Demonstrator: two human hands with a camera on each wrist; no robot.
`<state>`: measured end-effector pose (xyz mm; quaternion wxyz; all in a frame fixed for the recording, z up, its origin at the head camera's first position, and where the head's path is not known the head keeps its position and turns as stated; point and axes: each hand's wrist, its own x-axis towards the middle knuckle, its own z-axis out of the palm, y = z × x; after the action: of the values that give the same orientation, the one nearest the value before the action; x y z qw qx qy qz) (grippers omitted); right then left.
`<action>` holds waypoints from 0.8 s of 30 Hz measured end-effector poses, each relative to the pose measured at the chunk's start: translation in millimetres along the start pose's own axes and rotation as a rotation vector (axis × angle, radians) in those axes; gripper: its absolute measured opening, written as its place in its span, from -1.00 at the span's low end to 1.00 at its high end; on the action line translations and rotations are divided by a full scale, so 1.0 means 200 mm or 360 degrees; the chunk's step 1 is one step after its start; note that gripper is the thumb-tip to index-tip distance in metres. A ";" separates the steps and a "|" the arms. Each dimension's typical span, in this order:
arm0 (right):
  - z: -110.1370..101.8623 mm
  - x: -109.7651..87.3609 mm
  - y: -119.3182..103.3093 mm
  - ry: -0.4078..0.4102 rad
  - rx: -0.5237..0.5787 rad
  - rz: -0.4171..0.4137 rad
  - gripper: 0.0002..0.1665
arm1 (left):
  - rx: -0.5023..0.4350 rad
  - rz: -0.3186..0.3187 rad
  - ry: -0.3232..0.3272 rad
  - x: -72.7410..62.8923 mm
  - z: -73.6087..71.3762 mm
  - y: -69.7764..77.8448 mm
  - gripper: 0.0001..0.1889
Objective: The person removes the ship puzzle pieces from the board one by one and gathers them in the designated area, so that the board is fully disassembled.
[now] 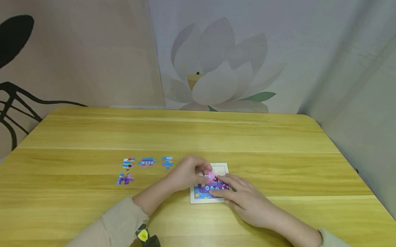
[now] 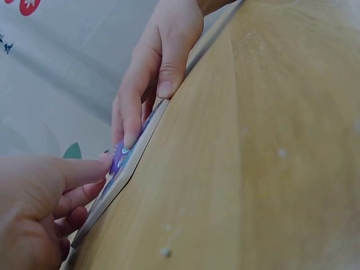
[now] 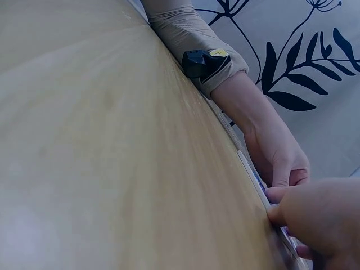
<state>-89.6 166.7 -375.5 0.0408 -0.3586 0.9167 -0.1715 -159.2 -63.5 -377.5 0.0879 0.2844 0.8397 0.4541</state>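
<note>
A small jigsaw puzzle (image 1: 202, 195) lies in a white frame tray (image 1: 223, 168), its lower part filled with purple and blue pieces. My left hand (image 1: 187, 173) reaches over the tray from the left. Between its thumb and forefinger it pinches a pink and purple puzzle piece (image 1: 209, 176); the left wrist view shows a purple edge of it at the fingertips. From the right, my right hand (image 1: 248, 201) rests its extended fingers on the puzzle. In the right wrist view the hands hide most of the tray.
Several loose puzzle pieces lie left of the tray, among them a blue-purple one (image 1: 147, 162), a blue one (image 1: 168, 162) and a purple one (image 1: 124, 179). A patterned curtain (image 1: 225, 61) hangs behind the wooden table (image 1: 83, 145). The left wrist wears a black camera (image 1: 149, 241).
</note>
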 end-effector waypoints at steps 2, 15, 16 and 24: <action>0.00 0.00 0.00 -0.0002 -0.0001 0.0004 -0.48 | -0.0051 -0.0009 0.0006 0.00 0.00 0.00 -0.85; 0.01 0.00 0.00 0.0016 -0.0027 -0.0012 -0.47 | -0.0178 -0.0061 0.0190 -0.03 -0.02 0.05 -0.90; 0.01 0.00 0.00 0.0017 -0.0027 -0.0013 -0.47 | -0.0176 -0.0055 0.0208 -0.03 -0.02 0.06 -0.90; 0.01 0.00 0.00 -0.0007 -0.0021 0.0001 -0.47 | -0.0176 -0.0044 0.0287 -0.06 -0.08 0.10 -0.88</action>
<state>-89.4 167.3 -377.2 0.0407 -0.3590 0.9178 -0.1647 -148.3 -73.3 -354.2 0.0338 0.2255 0.8217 0.5224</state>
